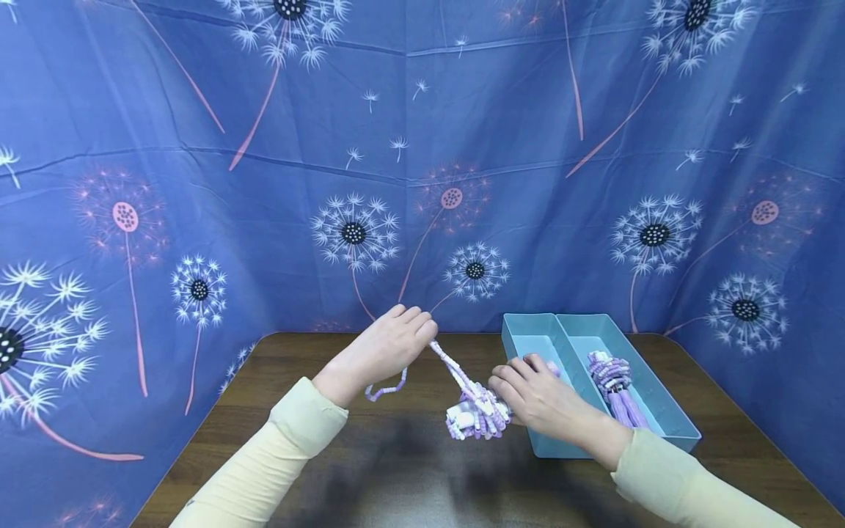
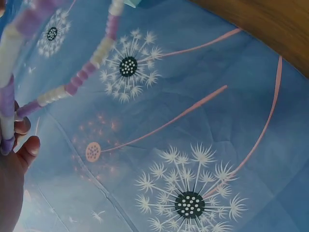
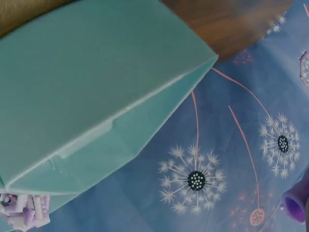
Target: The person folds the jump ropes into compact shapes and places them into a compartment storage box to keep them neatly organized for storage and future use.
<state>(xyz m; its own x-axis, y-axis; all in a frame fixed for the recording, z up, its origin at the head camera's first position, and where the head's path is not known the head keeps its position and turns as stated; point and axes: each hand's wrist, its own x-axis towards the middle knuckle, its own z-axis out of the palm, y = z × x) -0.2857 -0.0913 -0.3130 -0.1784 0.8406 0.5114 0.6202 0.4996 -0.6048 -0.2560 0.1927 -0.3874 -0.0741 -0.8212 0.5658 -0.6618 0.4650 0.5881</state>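
A beaded jump rope [image 1: 478,414] in purple and white hangs bundled above the table between the two hands. My left hand [image 1: 396,339] pinches a strand drawn taut up and left from the bundle; a loose loop dangles below that hand. Seen from the left wrist, beaded strands [image 2: 53,94] run from the fingers of the left hand [image 2: 9,186]. My right hand [image 1: 538,396] grips the bundle at its right end, its palm side hidden. A purple handle end [image 3: 295,205] shows at the right edge of the right wrist view.
A teal two-compartment box [image 1: 561,330] stands behind and right of the right hand, on the brown wooden table [image 1: 317,455]. Its right compartment holds another bundled beaded rope [image 1: 609,370] with purple handles. A blue dandelion-print cloth [image 1: 409,110] hangs behind the table.
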